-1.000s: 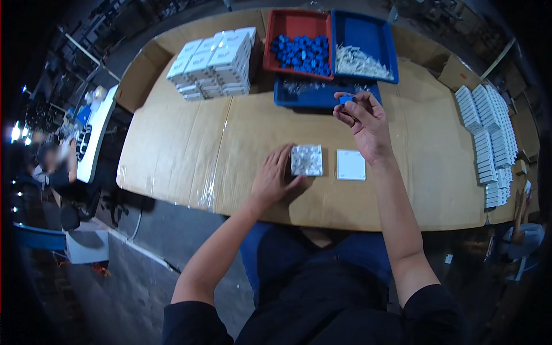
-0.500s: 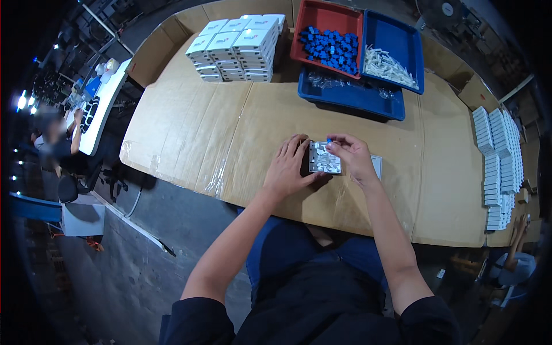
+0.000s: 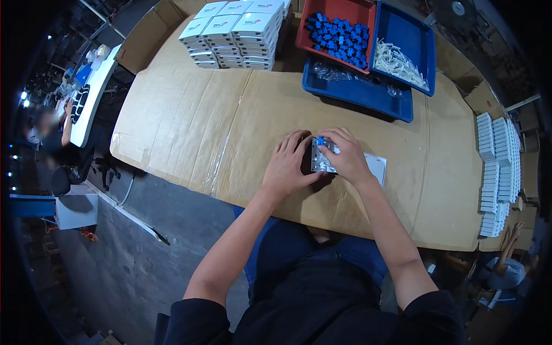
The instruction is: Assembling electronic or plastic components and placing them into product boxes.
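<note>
A small square housing (image 3: 317, 163), white with pale parts inside, lies on the cardboard-covered table in front of me. My left hand (image 3: 287, 164) grips its left side, fingertips at the far corner and thumb by the near edge. Between thumb and fingers of my right hand (image 3: 348, 156) is a small blue plastic piece (image 3: 321, 141), held at the housing's far left part. That hand covers much of the housing's right half. A flat white cover (image 3: 376, 168) rests on the table just right of it, partly behind my right wrist.
Stacked white boxes (image 3: 253, 26) stand at the far left. At the back, a red tray (image 3: 303, 40) of blue pieces and a blue tray (image 3: 424, 43) of white pieces sit over another blue tray (image 3: 356, 98). White stacks (image 3: 499, 167) line the right. Other people work at both sides.
My right hand has moved slightly left over the housing, bringing the blue piece to its far left part. The whole view has shifted a little.
</note>
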Action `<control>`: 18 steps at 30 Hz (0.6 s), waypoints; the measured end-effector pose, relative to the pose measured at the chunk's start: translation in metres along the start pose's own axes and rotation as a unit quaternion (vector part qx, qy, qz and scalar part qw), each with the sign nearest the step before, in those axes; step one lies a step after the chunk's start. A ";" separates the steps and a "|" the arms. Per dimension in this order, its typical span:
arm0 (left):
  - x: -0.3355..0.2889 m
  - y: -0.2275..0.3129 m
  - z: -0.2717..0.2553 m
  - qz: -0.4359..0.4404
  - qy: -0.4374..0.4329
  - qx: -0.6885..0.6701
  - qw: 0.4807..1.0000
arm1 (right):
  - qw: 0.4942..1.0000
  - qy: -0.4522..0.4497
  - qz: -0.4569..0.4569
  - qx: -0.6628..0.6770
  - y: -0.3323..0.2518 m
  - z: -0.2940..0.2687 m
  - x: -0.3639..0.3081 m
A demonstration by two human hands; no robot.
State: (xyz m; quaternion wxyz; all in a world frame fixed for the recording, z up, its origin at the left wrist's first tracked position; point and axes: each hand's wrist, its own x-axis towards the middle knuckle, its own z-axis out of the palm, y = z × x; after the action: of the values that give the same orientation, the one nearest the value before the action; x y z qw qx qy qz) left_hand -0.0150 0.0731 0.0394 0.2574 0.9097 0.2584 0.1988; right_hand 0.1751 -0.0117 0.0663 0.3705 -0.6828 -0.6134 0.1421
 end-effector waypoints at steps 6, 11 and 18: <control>-0.001 0.001 0.000 -0.008 -0.009 -0.018 1.000 | 0.998 0.000 0.013 0.061 0.006 0.007 -0.005; 0.001 -0.001 0.000 -0.005 -0.005 -0.003 1.000 | 0.996 0.000 0.021 0.092 0.005 0.010 -0.005; -0.001 -0.002 0.002 -0.005 -0.006 -0.004 1.000 | 0.993 -0.005 0.046 0.106 0.007 0.014 -0.007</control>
State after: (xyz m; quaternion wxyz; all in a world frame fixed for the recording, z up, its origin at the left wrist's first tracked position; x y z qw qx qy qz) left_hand -0.0156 0.0735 0.0369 0.2633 0.9084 0.2611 0.1931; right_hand 0.1695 -0.0129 0.0499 0.4306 -0.6669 -0.5645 0.2263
